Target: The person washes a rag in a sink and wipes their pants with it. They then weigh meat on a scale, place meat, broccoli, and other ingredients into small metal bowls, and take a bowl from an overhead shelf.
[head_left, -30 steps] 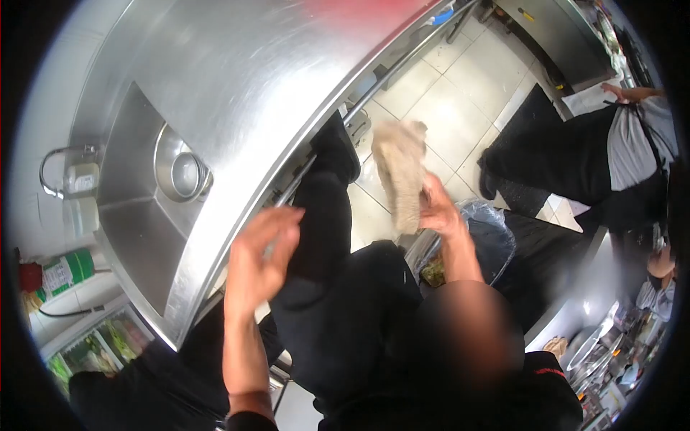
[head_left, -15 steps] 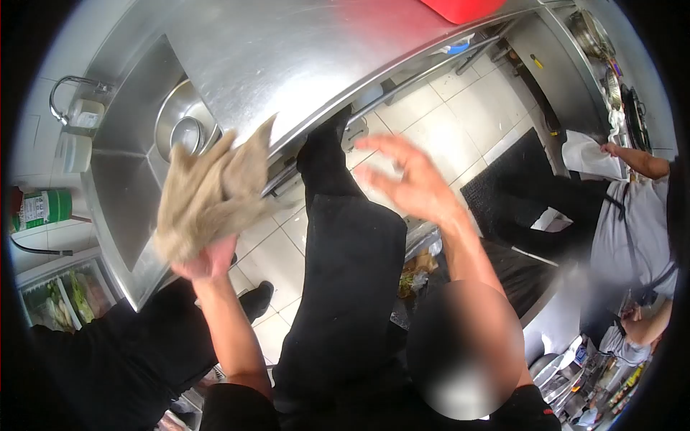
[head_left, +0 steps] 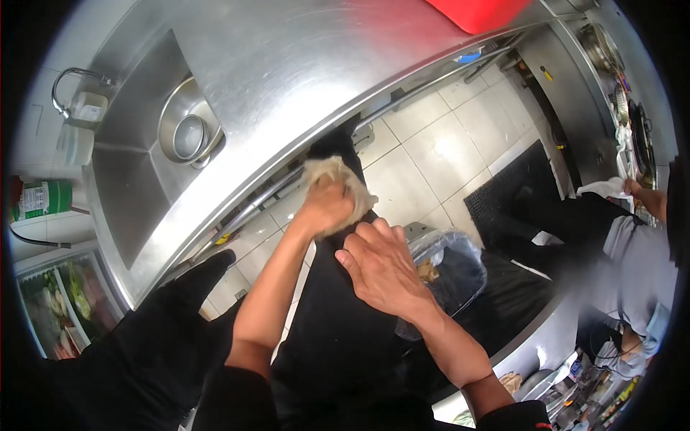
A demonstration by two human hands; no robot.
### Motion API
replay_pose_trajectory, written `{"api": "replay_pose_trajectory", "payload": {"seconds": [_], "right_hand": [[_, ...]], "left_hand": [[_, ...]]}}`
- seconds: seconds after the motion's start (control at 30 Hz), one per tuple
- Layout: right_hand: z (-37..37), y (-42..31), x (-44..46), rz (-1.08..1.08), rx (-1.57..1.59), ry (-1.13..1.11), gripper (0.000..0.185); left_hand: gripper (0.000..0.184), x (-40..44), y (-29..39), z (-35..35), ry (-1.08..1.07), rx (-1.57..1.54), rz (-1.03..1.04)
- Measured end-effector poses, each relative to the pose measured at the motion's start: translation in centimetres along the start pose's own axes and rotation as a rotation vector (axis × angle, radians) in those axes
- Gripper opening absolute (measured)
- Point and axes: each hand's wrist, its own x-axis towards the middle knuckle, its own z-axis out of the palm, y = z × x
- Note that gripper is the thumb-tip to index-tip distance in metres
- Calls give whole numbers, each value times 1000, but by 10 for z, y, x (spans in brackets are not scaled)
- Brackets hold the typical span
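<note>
Cloth (head_left: pixel 359 192) lies bunched beneath the curled fingers of the left hand (head_left: pixel 325 207), which are closed into it, its folds showing at 12 and 3 o'clock from them. Just beside it at 5 o'clock, the right hand (head_left: pixel 381 267) has half-bent fingers, palm hidden, so any hold cannot be told. From the cloth, the steel bench (head_left: pixel 287 79) stands at 11, small metal bowl (head_left: pixel 190 136) at 10, and bag-lined bin (head_left: pixel 466 267) at 4, partly blocked by the right hand.
</note>
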Motion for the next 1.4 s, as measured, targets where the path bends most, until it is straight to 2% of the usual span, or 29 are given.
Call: {"api": "replay_pose_trajectory", "payload": {"seconds": [0.07,0.13,0.23,0.27,0.33,0.4,0.47,0.53,0.57,0.63,0.67,0.73,0.77,0.83,0.9,0.93,1.0,1.03,1.1,1.13,1.17,1.2,1.23,1.27,1.3,1.33,1.37,1.4], "right_hand": [[-3,1,4,11,-37,-103,18],[-3,4,7,-11,-21,-88,19],[-1,9,10,-47,32,-2,21],[-4,11,10,-41,68,62,24],[-13,16,8,-39,58,120,22],[-17,19,-1,-21,64,166,21],[-22,26,-6,58,95,337,20],[-27,37,-12,54,89,365,21],[-29,41,-16,71,75,385,20],[-31,48,-22,100,69,425,19],[-31,50,-22,109,70,428,19],[-32,51,-25,101,75,453,20],[-32,51,-25,115,74,453,20],[-32,49,-23,84,103,464,20],[-31,47,-23,79,97,463,21],[-31,47,-22,67,94,464,21],[-32,48,-19,39,103,475,22],[-31,49,-19,18,116,487,22],[-36,45,-20,58,120,457,23],[-37,46,-19,76,122,438,24],[-37,48,-19,71,132,441,25],[-36,48,-20,88,136,444,25],[-37,48,-19,82,149,446,25],[-36,47,-18,77,161,453,25],[-37,47,-17,90,163,470,25],[-37,46,-16,81,186,485,25],[-38,46,-16,76,208,500,25],[-39,47,-15,95,206,519,25]], "left_hand": [[53,21,26,-21,32,14,-117],[47,80,-20,-12,-154,25,-9],[47,182,-122,61,42,-580,-158],[47,174,-119,49,62,-584,-149],[40,132,-111,44,1,-1419,-380],[40,101,-135,76,-148,-1301,-379],[35,57,-145,128,-408,-1660,-222],[41,-11,-118,102,-394,-1549,123],[41,-33,-107,93,-401,-1552,118],[50,-64,-93,79,-60,-1949,-178],[50,-74,-97,73,-68,-1945,-184],[47,-92,-95,57,223,-1231,-169],[47,-99,-83,46,209,-1228,-175],[47,-109,-20,-6,445,-586,86],[47,-104,17,-23,288,-746,351],[47,-91,31,-16,284,-750,347],[53,-59,52,6,174,-458,760],[50,-41,54,14,56,-592,622],[43,-12,41,7,350,-189,683],[43,12,27,11,413,-131,659],[49,51,-6,26,332,-142,608],[53,94,-46,54,241,-386,572],[48,103,-57,41,24,-322,291],[43,104,-41,24,160,-240,416],[46,112,-48,22,103,-366,332],[52,130,-77,44,89,-804,204],[55,141,-99,67,149,-1026,-128],[55,142,-101,74,237,-1017,-240]]}}
